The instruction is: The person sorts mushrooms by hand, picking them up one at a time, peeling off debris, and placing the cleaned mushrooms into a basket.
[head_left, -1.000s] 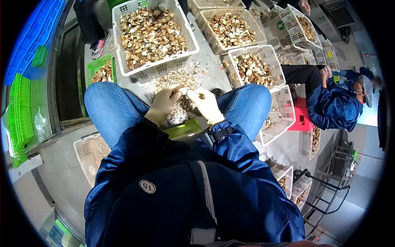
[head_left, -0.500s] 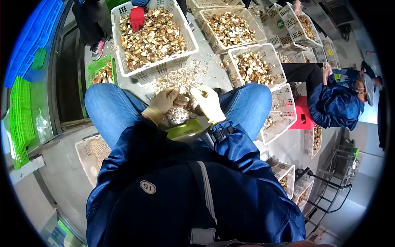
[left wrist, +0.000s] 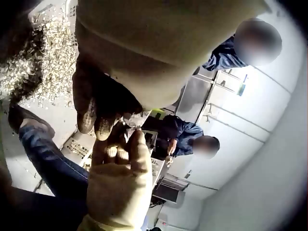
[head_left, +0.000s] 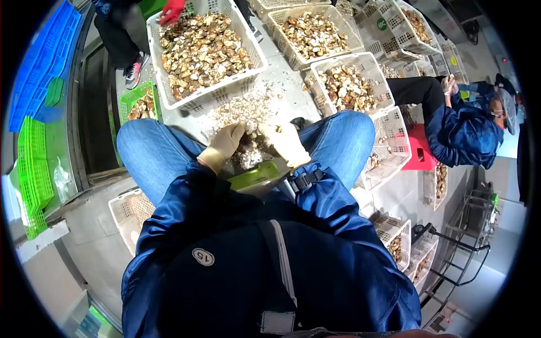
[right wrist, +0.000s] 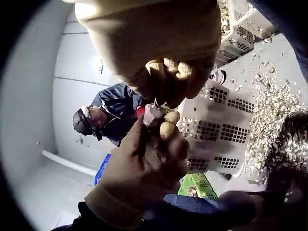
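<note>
Both hands wear cream gloves and work close together between the knees. In the head view my left hand [head_left: 227, 142] grips a mushroom, mostly hidden by the glove. A pale part of that mushroom [right wrist: 153, 115] shows between the two hands in the right wrist view. Across from it, my right hand [head_left: 286, 143] has its fingers curled, thumb and fingertips pinching at the pale part. I cannot tell whether a blade is among those fingers. Beneath the hands spreads a heap of whitish trimmings [head_left: 239, 110], beside a green tray [head_left: 256, 176] at the lap.
A large white basket [head_left: 225, 84] of mushrooms stands ahead, a red-gloved hand [head_left: 171, 11] at its far edge. More filled baskets, including a pale one [head_left: 322, 104], line the right. A seated person [head_left: 462, 135] works beside a red stool [head_left: 418, 147]. A small green basket [head_left: 124, 104] stands left.
The red-gloved hand came into the large basket and has drawn back to its far edge. My hands shift slightly over the heap, and the head view has moved a little.
</note>
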{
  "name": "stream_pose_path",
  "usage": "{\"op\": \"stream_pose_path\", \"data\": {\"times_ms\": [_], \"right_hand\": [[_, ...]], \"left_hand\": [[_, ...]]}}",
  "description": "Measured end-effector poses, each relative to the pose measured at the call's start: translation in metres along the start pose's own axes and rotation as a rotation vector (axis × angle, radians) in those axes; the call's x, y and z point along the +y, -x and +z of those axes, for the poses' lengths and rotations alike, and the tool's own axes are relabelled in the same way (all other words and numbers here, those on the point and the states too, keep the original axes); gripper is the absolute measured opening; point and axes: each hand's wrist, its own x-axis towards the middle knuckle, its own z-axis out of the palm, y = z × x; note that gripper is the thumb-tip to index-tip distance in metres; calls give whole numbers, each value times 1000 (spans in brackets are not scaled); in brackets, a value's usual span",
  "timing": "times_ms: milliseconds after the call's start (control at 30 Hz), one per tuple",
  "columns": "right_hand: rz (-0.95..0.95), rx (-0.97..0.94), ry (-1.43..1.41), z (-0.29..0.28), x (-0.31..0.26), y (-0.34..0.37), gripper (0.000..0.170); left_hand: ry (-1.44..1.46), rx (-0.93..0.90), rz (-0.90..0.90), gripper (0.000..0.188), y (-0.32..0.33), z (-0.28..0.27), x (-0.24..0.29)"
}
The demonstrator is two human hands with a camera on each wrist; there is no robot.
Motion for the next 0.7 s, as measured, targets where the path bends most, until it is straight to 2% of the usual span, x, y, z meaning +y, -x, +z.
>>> {"op": "stream_pose_path", "data": {"times_ms": [100,133,233,267,367,400,500,533,633,700], "right_hand": [[-119,-54,84,-1,14,-4,18],[-46,-46,19,0,18,-4,18],[174,-20,-177,2,20,-4,20],[-23,-80,-55,-2,20,-6,21],[-24,-82,-90,2,18,-1,21],[-37,-87,9,-2,11,0,20],[185,-86,-329,-2,8,-1,18],[257,-123,-542,-2,21,-4,15],[150,-76,-269,2,6,1,16],[119,-54,-190,3,15,-2,16]], "left_hand": [[-44,-27,-62,50,3,-7,18],[-30,22,18,51,2,-1,6],[-46,-57,-70,52,2,-6,12],[-16,-40,-57,53,4,-7,17],[-94,28,-12,56,2,-6,14],[8,-56,-32,54,4,-7,18],[251,-25,-53,50,8,-3,20],[302,-62,-89,50,8,-3,20],[453,-166,-197,49,7,-10,24],[488,-162,-402,47,9,-18,44]]}}
